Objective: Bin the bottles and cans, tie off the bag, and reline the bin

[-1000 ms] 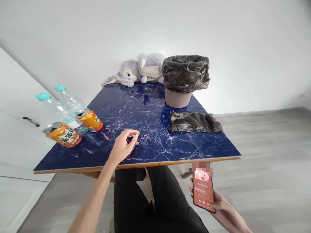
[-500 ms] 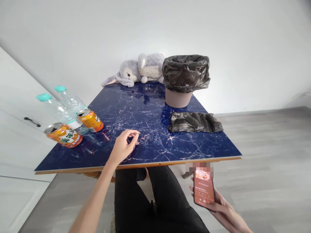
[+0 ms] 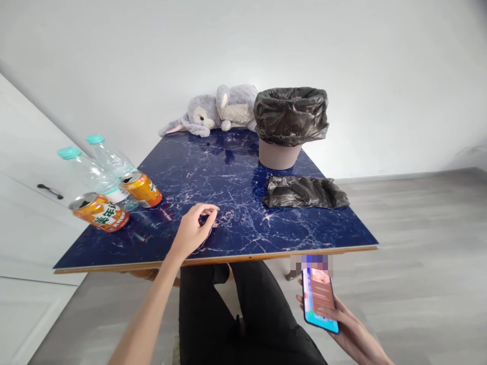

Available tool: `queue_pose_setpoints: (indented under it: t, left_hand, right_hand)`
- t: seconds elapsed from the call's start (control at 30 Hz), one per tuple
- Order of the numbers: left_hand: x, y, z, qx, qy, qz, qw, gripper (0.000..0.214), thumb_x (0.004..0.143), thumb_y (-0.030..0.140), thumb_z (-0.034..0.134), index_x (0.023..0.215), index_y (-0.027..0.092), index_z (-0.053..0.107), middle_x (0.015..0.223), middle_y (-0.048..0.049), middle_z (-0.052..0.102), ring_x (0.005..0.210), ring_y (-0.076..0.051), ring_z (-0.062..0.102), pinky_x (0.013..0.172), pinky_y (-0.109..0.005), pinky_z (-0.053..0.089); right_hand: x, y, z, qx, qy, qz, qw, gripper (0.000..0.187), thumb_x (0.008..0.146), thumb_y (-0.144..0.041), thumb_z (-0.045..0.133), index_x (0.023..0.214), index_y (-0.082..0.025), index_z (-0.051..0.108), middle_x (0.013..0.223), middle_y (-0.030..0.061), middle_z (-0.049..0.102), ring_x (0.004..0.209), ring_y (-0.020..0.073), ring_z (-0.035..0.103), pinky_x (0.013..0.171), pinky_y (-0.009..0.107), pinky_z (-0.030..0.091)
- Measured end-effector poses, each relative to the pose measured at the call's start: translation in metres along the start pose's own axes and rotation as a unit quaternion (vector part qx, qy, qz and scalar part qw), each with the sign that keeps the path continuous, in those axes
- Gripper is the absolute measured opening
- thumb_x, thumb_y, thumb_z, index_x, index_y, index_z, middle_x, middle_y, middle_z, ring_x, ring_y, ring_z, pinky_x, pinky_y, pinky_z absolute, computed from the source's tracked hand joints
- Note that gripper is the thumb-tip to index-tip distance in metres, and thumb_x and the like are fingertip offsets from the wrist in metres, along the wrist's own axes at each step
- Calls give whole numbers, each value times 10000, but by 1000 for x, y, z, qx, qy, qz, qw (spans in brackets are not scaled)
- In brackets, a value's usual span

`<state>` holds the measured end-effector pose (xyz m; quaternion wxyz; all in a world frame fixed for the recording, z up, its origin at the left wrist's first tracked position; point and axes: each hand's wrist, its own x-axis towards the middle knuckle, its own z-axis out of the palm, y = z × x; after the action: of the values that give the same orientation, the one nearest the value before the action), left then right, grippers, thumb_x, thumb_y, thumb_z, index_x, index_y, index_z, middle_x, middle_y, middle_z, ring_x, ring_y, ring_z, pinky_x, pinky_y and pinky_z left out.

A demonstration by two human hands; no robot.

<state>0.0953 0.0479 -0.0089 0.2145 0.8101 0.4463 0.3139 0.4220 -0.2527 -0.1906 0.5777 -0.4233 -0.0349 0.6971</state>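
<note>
Nearest, low right, under table level: right hand [image 3: 344, 324] wrapped round a phone [image 3: 318, 298], fingers behind it, thumb on the lit screen. Phone is held clear of the table [image 3: 236, 177], just this side of its front edge, beside the black trousers [image 3: 228, 314].

Left hand [image 3: 192, 232] rests on the tabletop just inside the front edge, left of centre. Fingers half curled, thumb & index tips almost meeting, fingertips down on the surface. Can't tell if anything small sits btwn them.

Left edge is crowded: near can [image 3: 99, 212] right at the edge, far can [image 3: 141, 188] further in. Near bottle [image 3: 93, 175] & far bottle [image 3: 111, 158], both clear w/ teal caps, stand close behind the cans.

Centre: a wide bare strip runs from the left hand to the far end.

Right side: loose black bag [image 3: 304, 191] lies flat near the right edge. Just behind it is the bin [image 3: 291, 126] w/ black liner folded over its rim.

Far edge: grey plush toy [image 3: 216, 111] lies along the wall, just left of the bin.

Off the table: white cabinet [image 3: 23, 203] close on the left, open grey floor [image 3: 418, 243] on the right.
</note>
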Motion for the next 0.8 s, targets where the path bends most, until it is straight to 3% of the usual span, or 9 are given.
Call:
queue_pose_setpoints:
  t: [0.17, 0.3, 0.4, 0.57, 0.8]
  left_hand:
    - [1, -2, 1, -8, -1, -2, 1000, 233, 1038, 434, 586, 1120, 269, 729, 1141, -39, 750, 1056, -225, 702, 980, -346, 543]
    - [1, -1, 0, -9, -2, 1, 1000, 234, 1037, 433, 587, 1112, 263, 729, 1135, -41, 748, 1051, -226, 698, 980, -352, 539]
    - [0, -1, 0, -10, -2, 1, 1000, 233, 1036, 430, 588, 1112, 261, 729, 1136, -40, 748, 1049, -225, 698, 984, -355, 534]
    - [1, 0, 0, -11, -4, 1, 1000, 236, 1035, 436, 586, 1106, 262, 729, 1133, -40, 750, 1047, -227, 698, 979, -358, 532]
    - [0, 0, 0, -8, -5, -3, 1000, 254, 1038, 453, 577, 1111, 265, 731, 1140, -50, 749, 1057, -235, 701, 971, -358, 546]
  right_hand:
    - [5, 0, 1, 40, 58, -13, 997, 849, 789, -434, 927, 1548, -267, 586, 1555, 147, 604, 1368, 433, 626, 1242, 630, 385]
    - [4, -2, 5, 59, 77, -15, 995, 880, 819, -350, 915, 1599, -269, 516, 1539, 139, 623, 1314, 409, 674, 1215, 599, 450]
    - [5, -4, 4, 75, 73, -9, 994, 885, 844, -347, 898, 1621, -263, 482, 1509, 125, 654, 1311, 395, 679, 1219, 578, 455]
    - [11, -6, -1, 104, 59, 15, 993, 824, 859, -522, 856, 1570, -238, 553, 1467, 137, 686, 1330, 399, 665, 1223, 581, 443]
    - [12, -5, 7, 129, 50, 2, 990, 777, 894, -627, 778, 1566, -306, 555, 1506, 81, 664, 1286, 416, 689, 1202, 614, 451]
